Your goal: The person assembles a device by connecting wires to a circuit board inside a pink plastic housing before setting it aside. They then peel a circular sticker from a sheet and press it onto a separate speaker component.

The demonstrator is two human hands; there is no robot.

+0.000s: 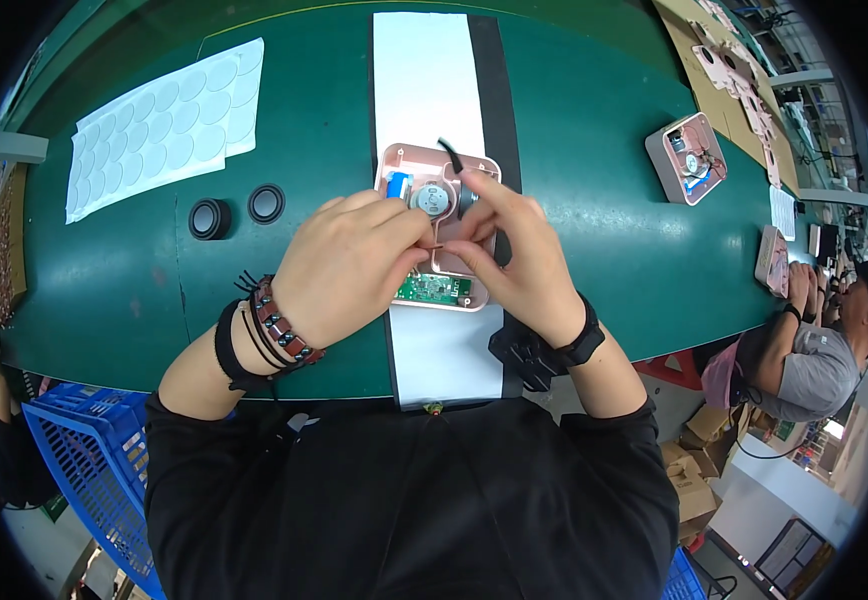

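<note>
A pink open housing (391, 160) lies on a white strip in front of me. Inside are a round silver speaker back (435, 200), a blue cylindrical part (401, 185) and a green circuit board (440, 290) at the near end. My left hand (359, 250) is closed in a pinch over the housing's middle. My right hand (514, 250) pinches right beside it, and a short thin wire (438, 247) runs between both sets of fingertips. A thin black piece (451, 156) sticks up by my right index finger; whether that finger touches it, I cannot tell.
Two black round speakers (210, 219) stand left of the hands on the green table (594, 120). Beyond them lies a sheet of round stickers (164, 125). Another pink housing (687, 160) sits at the right. A blue crate (94, 440) is at lower left. Co-workers sit on both sides.
</note>
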